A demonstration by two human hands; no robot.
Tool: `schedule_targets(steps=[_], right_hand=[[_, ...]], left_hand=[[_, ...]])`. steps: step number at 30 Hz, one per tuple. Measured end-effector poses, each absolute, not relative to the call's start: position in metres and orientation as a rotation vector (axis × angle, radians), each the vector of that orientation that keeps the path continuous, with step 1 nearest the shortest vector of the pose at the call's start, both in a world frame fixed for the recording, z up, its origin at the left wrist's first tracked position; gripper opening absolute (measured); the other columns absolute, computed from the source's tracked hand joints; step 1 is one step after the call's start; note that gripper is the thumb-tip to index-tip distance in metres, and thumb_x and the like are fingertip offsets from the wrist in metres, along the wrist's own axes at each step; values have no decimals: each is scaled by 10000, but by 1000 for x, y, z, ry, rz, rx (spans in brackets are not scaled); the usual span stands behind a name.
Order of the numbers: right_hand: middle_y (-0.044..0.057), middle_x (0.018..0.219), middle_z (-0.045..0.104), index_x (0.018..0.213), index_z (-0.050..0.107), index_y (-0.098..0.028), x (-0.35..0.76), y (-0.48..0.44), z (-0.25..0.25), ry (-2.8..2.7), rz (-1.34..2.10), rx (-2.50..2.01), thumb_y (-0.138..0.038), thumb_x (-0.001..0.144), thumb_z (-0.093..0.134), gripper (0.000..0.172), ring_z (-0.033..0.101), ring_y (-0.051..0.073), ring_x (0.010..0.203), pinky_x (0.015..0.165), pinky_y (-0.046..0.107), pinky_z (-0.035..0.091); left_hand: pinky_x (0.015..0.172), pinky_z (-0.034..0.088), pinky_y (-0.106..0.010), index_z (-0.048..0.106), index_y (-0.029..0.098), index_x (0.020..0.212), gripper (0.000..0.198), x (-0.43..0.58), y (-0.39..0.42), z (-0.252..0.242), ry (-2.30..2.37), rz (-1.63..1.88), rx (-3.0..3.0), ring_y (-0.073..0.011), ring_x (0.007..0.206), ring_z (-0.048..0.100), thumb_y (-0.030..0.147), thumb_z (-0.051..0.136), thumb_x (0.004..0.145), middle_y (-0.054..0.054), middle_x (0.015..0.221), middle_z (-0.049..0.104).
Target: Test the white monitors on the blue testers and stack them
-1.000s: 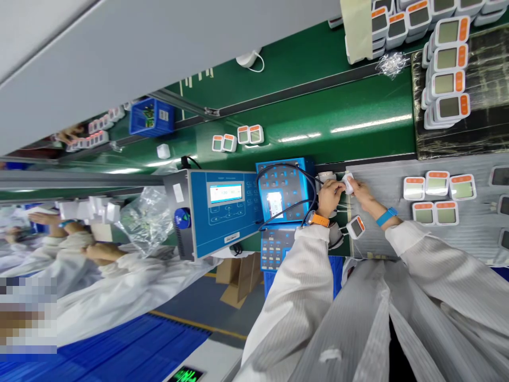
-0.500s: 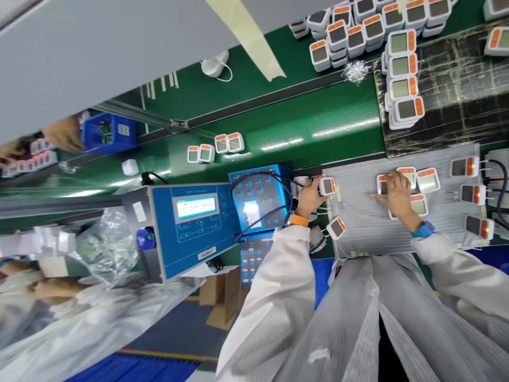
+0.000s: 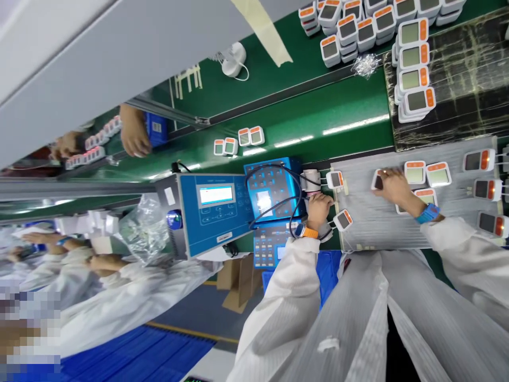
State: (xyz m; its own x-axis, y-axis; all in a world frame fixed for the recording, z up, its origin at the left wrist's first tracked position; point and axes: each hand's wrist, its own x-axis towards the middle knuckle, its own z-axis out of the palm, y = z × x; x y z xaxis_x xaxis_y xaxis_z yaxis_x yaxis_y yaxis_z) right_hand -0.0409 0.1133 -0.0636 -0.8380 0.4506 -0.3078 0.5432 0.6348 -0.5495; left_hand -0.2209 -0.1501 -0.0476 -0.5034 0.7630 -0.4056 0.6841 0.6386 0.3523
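My right hand (image 3: 395,188) grips a small white meter (image 3: 376,180) with a dark screen above the grey mat; the fingers cover part of it. Beside that hand lie several similar meters (image 3: 414,172) with orange buttons. My left hand (image 3: 319,210) is curled at the row of sockets (image 3: 311,179) along the mat's left edge, and whatever its fingers hold is hidden. Just above it, one meter (image 3: 336,180) sits with its prongs toward a socket. Another meter (image 3: 343,219), tilted, sits below and right of the hand.
Blue test instruments (image 3: 214,212) with cables stand on the left. On the right, meters with lit orange buttons (image 3: 479,160) line the mat (image 3: 366,223). Stacked meters (image 3: 415,103) stand on a wrapped black board (image 3: 469,79). Another person's hand (image 3: 135,132) is near a blue bin (image 3: 156,129).
My left hand has let go of the upper meter by the sockets and moved toward me. My right hand has tilted its meter. The whole view has shifted with the head.
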Motion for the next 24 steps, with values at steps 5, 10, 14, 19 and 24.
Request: schedule_targets(steps=[5,10,14,19,24], right_hand=[[84,985,790,995,787,-188,-83,26,-59,1862,-2002,1199,-772,915,572,627,711,283,957,898,408,559],[54,831,729,871,745,-189,-110,-19,-73,1396,-2225,1344,-867,793,637,691,651,218,813,793,355,539],[54,901,752,935,756,-197,-108,-22,-79,1315,-2310,1344,-843,800,657,667,667,211,869,803,320,539],[72,916,765,963,760,-207,-106,-23,-83,1214,-2340,1396,-807,840,656,621,691,221,884,773,307,555],[71,909,764,940,756,-216,-107,-24,-85,1193,-2355,1381,-808,855,645,608,691,220,875,783,316,561]], left_hand=[[976,519,-409,792,261,881,124,-233,-151,-52,2362,494,1012,-244,995,738,172,729,942,-33,959,819],[987,487,-399,808,265,895,102,-229,-151,-48,2392,656,925,-215,944,758,216,743,957,-9,939,830],[1015,437,-428,814,271,880,111,-222,-149,-45,2443,666,868,-232,995,754,207,758,951,-10,965,838],[1026,401,-439,805,281,864,139,-218,-147,-45,2463,675,843,-241,1070,735,195,752,959,0,1017,839],[1049,386,-441,793,280,867,139,-217,-146,-44,2474,667,811,-239,1110,720,208,739,973,-3,1043,836]])
